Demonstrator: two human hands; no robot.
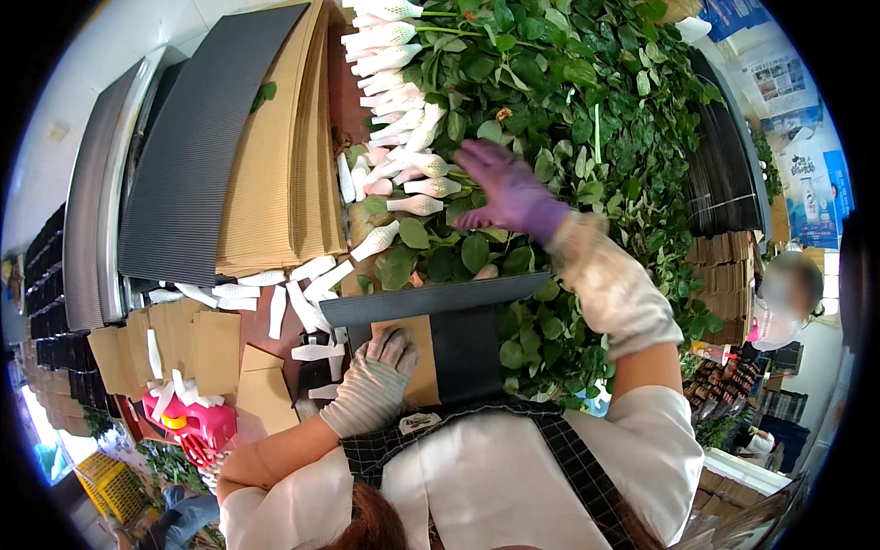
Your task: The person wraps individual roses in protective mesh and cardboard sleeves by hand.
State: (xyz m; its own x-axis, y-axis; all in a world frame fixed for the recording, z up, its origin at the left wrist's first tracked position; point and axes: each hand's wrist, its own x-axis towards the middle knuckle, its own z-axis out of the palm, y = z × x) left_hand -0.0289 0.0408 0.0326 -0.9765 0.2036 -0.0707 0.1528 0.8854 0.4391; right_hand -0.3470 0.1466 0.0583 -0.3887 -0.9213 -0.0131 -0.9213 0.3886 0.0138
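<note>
My left hand [377,381], in a striped pale glove, lies palm down on a piece of brown cardboard [421,364]. That piece rests on a black corrugated sheet [467,354], whose raised far flap [433,297] stands up as a strip. My right hand [505,185], in a purple glove with a pale sleeve cover above it, is blurred and spread over the leafy stems. Its fingers are apart, and I see nothing held in them. Just left of it, pale roses in white foam net sleeves [423,204] lie in a row, heads to the left, with green leaves [536,89] to the right.
Brown corrugated sheets [275,179] and a black corrugated sheet [185,151] are stacked at left. Loose foam nets [277,311] lie below them, near small cardboard pieces [213,350] and a pink container [206,419]. Black bundled sheets [718,158] stand at right. A person [784,302] is farther right.
</note>
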